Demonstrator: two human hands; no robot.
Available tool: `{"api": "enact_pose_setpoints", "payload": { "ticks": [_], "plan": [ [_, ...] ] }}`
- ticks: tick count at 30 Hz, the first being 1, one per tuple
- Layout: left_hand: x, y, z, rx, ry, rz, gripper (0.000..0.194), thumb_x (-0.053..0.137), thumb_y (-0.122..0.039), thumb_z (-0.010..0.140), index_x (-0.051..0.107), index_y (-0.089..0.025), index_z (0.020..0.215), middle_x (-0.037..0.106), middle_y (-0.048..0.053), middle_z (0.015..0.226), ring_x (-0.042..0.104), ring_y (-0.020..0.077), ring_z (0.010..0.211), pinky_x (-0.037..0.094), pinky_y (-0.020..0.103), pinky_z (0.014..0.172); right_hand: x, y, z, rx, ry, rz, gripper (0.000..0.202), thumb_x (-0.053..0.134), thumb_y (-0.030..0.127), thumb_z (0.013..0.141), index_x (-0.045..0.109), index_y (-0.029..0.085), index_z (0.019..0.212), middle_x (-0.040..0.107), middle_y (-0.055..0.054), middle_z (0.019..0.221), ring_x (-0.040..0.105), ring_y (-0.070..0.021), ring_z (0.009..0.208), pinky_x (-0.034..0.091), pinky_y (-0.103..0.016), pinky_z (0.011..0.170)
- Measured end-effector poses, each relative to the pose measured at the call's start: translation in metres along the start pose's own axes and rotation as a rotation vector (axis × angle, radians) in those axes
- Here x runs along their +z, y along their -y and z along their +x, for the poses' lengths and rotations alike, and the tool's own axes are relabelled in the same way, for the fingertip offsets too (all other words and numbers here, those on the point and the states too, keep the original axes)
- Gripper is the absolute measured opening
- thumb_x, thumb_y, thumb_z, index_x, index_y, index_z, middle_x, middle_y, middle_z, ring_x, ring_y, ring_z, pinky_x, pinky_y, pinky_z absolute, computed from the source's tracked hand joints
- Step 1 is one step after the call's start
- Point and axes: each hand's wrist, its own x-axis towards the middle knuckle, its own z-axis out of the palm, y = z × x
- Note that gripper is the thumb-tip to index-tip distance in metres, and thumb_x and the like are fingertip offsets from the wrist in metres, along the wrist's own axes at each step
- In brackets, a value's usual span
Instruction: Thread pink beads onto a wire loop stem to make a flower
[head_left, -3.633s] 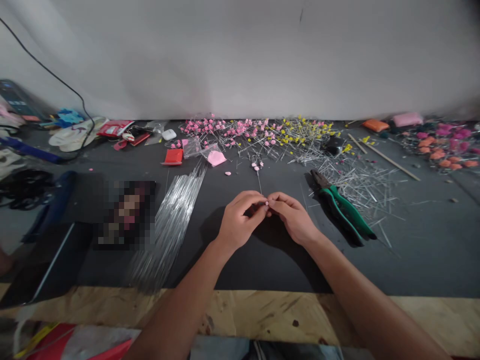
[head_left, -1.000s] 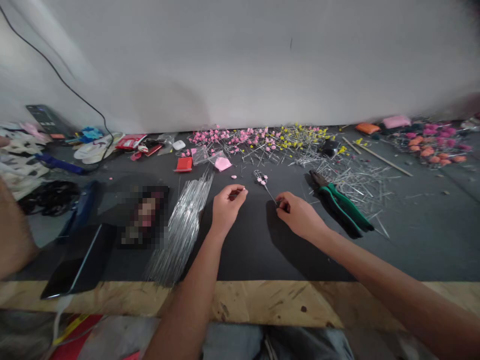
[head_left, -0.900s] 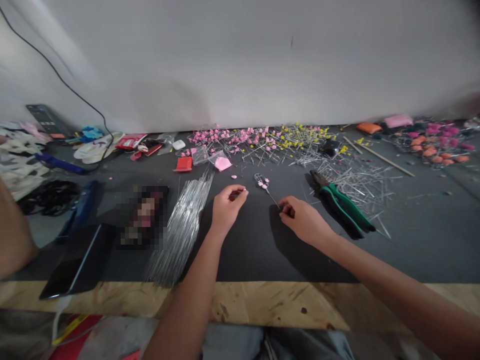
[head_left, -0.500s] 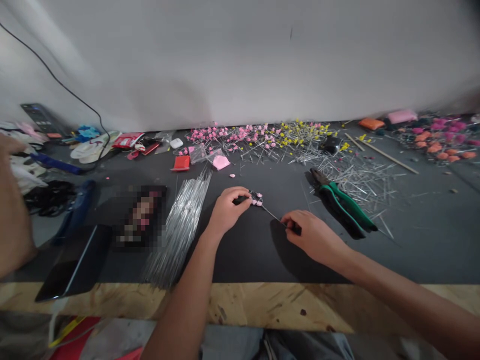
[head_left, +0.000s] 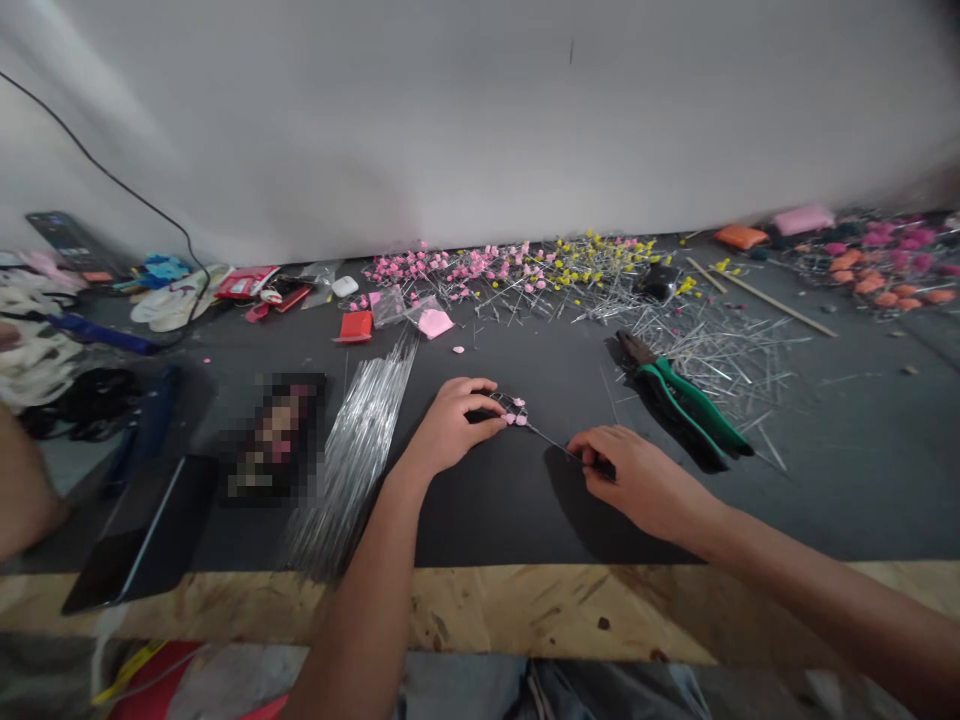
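Observation:
Pink bits sit on a small wire piece (head_left: 515, 413) at the middle of the dark table mat. My left hand (head_left: 459, 425) is closed on its left end, thumb and fingertips at the piece. A thin wire stem (head_left: 549, 437) runs from it down to the right. My right hand (head_left: 622, 467) pinches the far end of that stem. A small pink lump (head_left: 458, 350) lies beyond my left hand, and a pink clay piece (head_left: 435, 322) is farther back.
Green-handled pliers (head_left: 686, 400) lie right of my right hand, beside loose wires (head_left: 720, 350). A wire bundle (head_left: 360, 440) and a dark phone (head_left: 142, 530) are at left. Pink-tipped wires (head_left: 480, 265) line the wall. Another person's arm (head_left: 26, 490) shows at the left edge.
The pink-dotted piece sits slightly lower in view, still between my hands. The other person's arm at the left edge has moved lower. The view has shifted slightly.

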Motion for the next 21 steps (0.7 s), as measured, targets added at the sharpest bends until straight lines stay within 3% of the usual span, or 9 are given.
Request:
{"api": "enact_pose_setpoints", "payload": {
  "ticks": [21],
  "plan": [
    [0.0021,0.0008,0.0014,0.007,0.011,0.005,0.016,0.06,-0.037,0.076,0.068,-0.025,0.081,0.058,0.003,0.114,0.046,0.0195,0.11,0.033,0.042,0.098,-0.0004,0.0028,-0.0015,-0.031,-0.004,-0.02,0.025,0.046,0.009,0.074,0.058,0.021,0.092,0.06,-0.003,0.084,0.052,-0.0177,0.082,0.04,-0.031,0.073]
  ]
}}
